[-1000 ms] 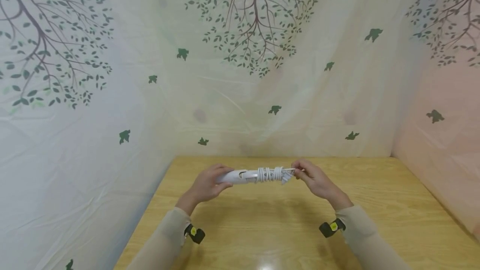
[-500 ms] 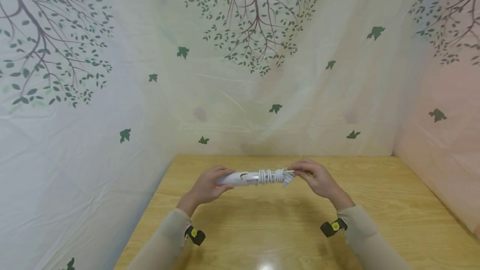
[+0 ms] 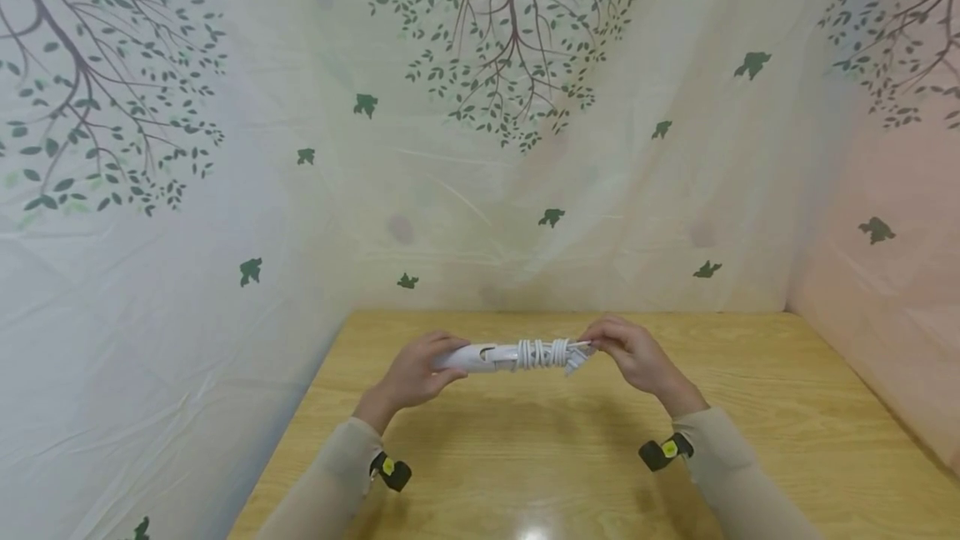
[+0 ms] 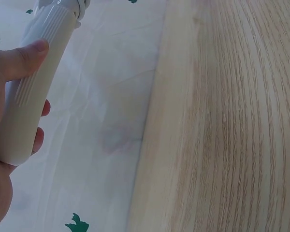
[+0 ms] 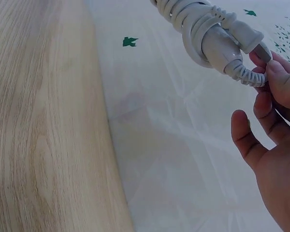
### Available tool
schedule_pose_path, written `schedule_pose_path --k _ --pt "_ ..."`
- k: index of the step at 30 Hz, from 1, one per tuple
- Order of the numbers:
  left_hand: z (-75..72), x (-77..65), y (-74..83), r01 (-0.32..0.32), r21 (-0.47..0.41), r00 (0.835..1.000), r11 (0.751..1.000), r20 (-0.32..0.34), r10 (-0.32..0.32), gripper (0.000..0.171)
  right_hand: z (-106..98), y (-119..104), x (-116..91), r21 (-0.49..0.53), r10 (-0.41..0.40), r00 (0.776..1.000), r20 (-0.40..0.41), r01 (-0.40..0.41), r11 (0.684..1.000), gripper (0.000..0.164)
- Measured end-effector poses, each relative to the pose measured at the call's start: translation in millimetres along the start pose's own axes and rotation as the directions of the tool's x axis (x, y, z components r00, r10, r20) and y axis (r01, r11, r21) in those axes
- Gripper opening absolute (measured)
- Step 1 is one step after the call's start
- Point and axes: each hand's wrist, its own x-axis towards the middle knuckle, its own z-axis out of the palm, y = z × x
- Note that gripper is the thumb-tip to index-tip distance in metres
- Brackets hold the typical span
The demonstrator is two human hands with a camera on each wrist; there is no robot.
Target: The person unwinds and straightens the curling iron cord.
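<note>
A white wand-shaped corded appliance (image 3: 472,357) is held level above the table, its white cord (image 3: 542,352) wound in several turns round the right half. My left hand (image 3: 417,367) grips the smooth rounded left end. In the left wrist view the thumb lies over fine ribs on the casing (image 4: 41,82), and fingertips show on the far side. My right hand (image 3: 628,357) pinches the cord at the right end, beside its ribbed sleeve (image 5: 249,76), between thumb and forefinger. Its other fingers are loosely bent. A white plug (image 5: 249,36) sits against the coils, its tip right at the fingertips.
The wooden table (image 3: 510,457) lies below both hands. A pale cloth backdrop (image 3: 480,190) with printed trees and green birds surrounds its back and sides. Both wrists carry a small black camera (image 3: 392,471).
Both hands and the appliance have stayed almost in place. My right hand has shifted slightly at the cord end, its fingers a little closer to the coils than a second ago.
</note>
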Motion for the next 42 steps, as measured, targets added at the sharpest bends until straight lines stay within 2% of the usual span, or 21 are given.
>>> schedule_pose_path --k 4,10,14,17,20,23,26,32,35,42 --pt "0.8 1.4 -1.9 -0.024 -0.007 0.999 1.0 -0.021 0.024 0.041 0.9 15.8 -1.7 -0.004 -0.025 1.0 0.004 0.025 1.0 0.027" --pt "1.4 1.8 -2.8 -0.013 -0.004 1.0 1.0 -0.014 0.013 0.04 1.7 13.8 0.4 -0.075 0.046 0.999 0.021 -0.044 0.996 0.024" --pt "2.6 1.8 -3.1 -0.001 -0.001 1.0 1.0 -0.009 0.001 0.04 4.8 11.5 1.2 -0.152 0.071 0.997 -0.028 -0.074 0.986 0.021" --pt "2.6 2.1 -3.4 -0.002 0.007 1.0 1.0 -0.007 0.002 0.04 7.2 13.4 0.2 -0.208 0.06 0.995 -0.079 -0.075 0.975 0.019" --pt "2.2 1.9 -3.6 -0.002 0.016 1.0 1.0 -0.005 0.002 0.04 8.4 15.0 -1.0 -0.232 0.038 0.995 -0.097 -0.06 0.971 0.018" --pt "2.7 1.0 -3.6 -0.003 0.021 1.0 1.0 -0.008 0.003 0.041 8.6 15.0 -2.2 -0.224 0.028 0.996 -0.086 -0.046 0.973 0.017" --pt "3.7 -0.2 -3.3 -0.003 0.02 1.0 1.0 -0.006 0.003 0.041 8.2 14.5 -3.1 -0.187 0.037 0.999 -0.037 -0.044 0.981 0.018" --pt "3.9 -2.2 -0.6 0.003 0.019 1.0 1.0 0.005 -0.003 0.04 6.7 12.7 -4.8 -0.111 0.127 0.99 0.065 -0.12 0.987 0.019" --pt "3.1 -2.4 0.5 0.008 0.023 1.0 1.0 0.011 -0.008 0.04 6.7 14.2 -6.1 -0.114 0.157 0.986 0.06 -0.149 0.982 0.017" --pt "0.5 -3.0 1.2 0.028 0.031 0.999 0.999 0.028 -0.029 0.041 6.2 16.1 -10.0 -0.135 0.147 0.989 -0.003 -0.146 0.98 0.015"
